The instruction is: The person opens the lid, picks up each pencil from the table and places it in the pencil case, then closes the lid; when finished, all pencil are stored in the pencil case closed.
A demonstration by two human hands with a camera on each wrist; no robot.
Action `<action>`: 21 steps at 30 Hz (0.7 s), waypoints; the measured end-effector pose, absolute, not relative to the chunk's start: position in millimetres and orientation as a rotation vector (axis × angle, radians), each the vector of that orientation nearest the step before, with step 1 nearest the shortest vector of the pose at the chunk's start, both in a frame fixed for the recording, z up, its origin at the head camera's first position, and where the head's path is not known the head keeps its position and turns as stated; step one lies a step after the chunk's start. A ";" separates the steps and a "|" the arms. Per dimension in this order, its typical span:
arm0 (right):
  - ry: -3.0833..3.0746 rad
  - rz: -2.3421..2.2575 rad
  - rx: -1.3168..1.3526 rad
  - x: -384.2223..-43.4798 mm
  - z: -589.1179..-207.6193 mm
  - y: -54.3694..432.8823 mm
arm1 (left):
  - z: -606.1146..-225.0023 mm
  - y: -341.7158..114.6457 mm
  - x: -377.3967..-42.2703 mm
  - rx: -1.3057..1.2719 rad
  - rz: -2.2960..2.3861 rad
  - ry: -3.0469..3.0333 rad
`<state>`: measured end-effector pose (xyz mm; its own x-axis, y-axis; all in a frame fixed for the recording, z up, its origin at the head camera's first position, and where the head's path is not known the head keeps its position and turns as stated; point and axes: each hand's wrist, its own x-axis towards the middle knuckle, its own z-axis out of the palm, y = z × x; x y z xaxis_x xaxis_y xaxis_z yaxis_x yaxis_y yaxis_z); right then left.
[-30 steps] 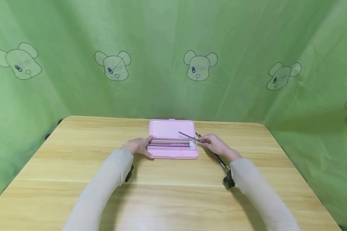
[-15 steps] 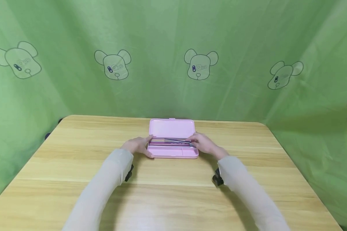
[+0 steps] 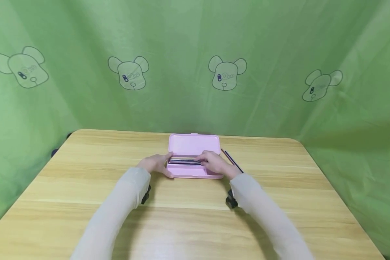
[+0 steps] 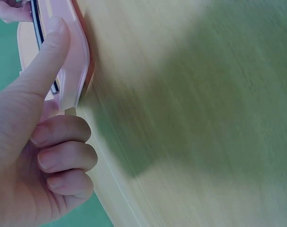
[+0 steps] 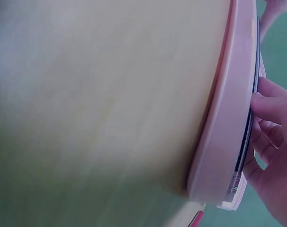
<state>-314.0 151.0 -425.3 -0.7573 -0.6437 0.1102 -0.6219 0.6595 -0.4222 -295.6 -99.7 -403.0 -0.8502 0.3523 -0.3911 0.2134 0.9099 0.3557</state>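
Note:
A pink pencil case (image 3: 185, 171) lies with its lid (image 3: 194, 143) folded back towards the curtain. Several pencils (image 3: 182, 162) lie lengthwise in its long compartment. My left hand (image 3: 154, 164) grips the left end of the case, thumb at the front corner and index finger at the back. Over the right half of the case, my right hand (image 3: 215, 164) pinches a dark pencil (image 5: 245, 137) between thumb and fingers. That pencil lies along the case, its pale printed end near the case's right end in the right wrist view. The hand hides the other pencils' right ends.
To the right of the case, two or so pencils (image 3: 233, 161) lie slanted on the wooden table (image 3: 182, 224), partly behind the right wrist. A green curtain (image 3: 175, 101) with bear-head drawings hangs behind the table.
My right hand has moved left from the pencils on the table to the case, bringing a pencil into line with those inside. The left hand has stayed at the case's left end.

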 end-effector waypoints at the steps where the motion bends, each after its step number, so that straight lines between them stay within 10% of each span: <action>1: 2.817 -0.674 -1.071 -314.3 -426.0 149.2 | -403.2 -99.6 -295.7 0.410 0.418 2.612; 21: 2.788 -0.681 -1.006 -317.9 -427.3 142.4 | -409.2 -101.6 -301.6 0.413 0.411 2.617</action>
<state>-317.9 142.4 -427.3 -0.7766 -0.6275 0.0559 -0.5827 0.6817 -0.4424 -301.6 -101.6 -409.2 -0.8507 0.3535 -0.3891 0.2171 0.9103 0.3524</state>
